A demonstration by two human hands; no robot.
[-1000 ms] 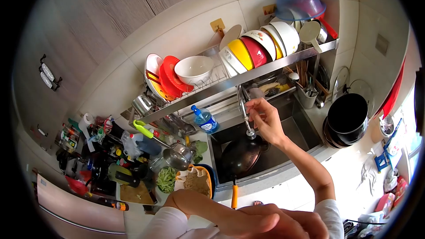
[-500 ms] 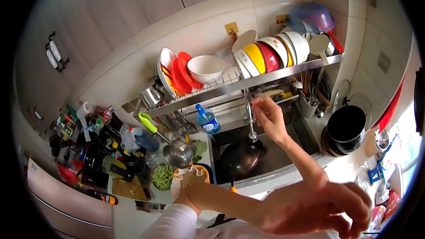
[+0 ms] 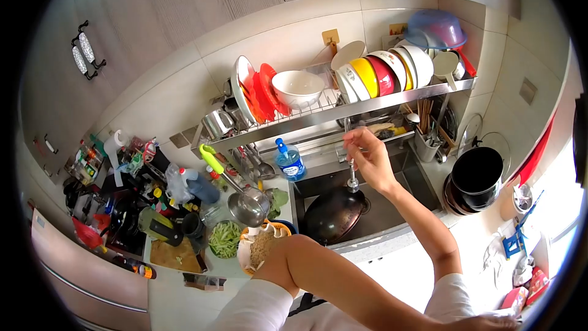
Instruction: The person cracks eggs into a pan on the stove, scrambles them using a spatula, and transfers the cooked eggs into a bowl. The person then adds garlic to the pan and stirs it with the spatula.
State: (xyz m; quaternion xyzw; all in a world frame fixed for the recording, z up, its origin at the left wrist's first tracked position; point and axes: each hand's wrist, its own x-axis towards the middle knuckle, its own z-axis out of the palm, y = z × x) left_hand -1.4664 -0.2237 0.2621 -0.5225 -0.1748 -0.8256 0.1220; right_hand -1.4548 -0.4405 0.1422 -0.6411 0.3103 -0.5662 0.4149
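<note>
Evidently placement was done: the sink (image 3: 418, 178), toward 4 o'clock in the view, held the dark pan (image 3: 329, 216) at its own 8 o'clock, though no water stream was discernible and what was left could not be judged. Right hand (image 3: 370, 159) was at the pan's 1 o'clock, thumb and fingers drawn near one another; left hand (image 3: 491, 323) was cut off between 4 and 5 o'clock, grip undetermined. Tap (image 3: 353, 184) lay at the right hand's 7 o'clock, contact undetermined.

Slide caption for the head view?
Right hand at the faucet, a dark wok lying in the sink below.
</note>
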